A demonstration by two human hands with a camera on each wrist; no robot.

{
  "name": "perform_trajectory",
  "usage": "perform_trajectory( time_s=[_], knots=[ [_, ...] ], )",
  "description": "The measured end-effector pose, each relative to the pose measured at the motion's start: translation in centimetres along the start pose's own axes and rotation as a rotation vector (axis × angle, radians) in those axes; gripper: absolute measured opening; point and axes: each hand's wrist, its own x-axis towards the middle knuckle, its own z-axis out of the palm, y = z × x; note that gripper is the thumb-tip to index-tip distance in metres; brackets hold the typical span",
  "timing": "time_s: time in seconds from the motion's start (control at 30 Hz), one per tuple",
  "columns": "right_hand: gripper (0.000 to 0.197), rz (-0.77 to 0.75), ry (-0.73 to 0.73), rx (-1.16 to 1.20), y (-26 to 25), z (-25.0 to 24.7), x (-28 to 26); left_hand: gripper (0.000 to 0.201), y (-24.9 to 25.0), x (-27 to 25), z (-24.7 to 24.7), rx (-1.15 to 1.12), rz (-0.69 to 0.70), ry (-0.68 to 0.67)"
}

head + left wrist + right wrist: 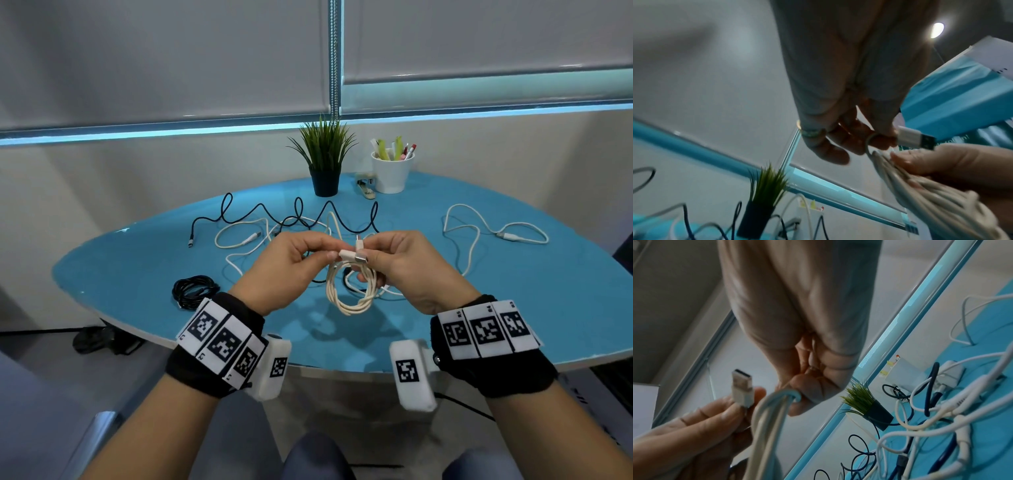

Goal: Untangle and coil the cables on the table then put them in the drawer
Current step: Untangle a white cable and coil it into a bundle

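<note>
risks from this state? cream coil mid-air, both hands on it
1. The left hand only pinches the white USB plug; if it slips, the cream coiled cable held by the right hand may spring loose.
2. The coil hangs over the tangled white cables on the blue table and could snag them.

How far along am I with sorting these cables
Done: one black coil lies wound on the table. In hand: the right hand grips a cream coil while the left hand pinches its USB plug. Left: the wavy black cable and loose white cables lie uncoiled. No drawer is in view.
</note>
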Motion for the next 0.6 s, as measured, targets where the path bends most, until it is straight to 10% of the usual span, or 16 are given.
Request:
perform_trajectory(
  time_s=[0.3, 0.6],
  knots=[
    [0.014, -0.035, -0.032, -0.096, -0.1, 0.2, -0.3, 0.015, 0.1, -0.1, -0.7, 0.462, 0.087, -0.158],
    [0.008, -0.049, -0.027, -0.085, -0.3, 0.8, -0.5, 0.009, -0.7, 0.0, 1.4, 0.547, 0.129, 0.130]
  ],
)
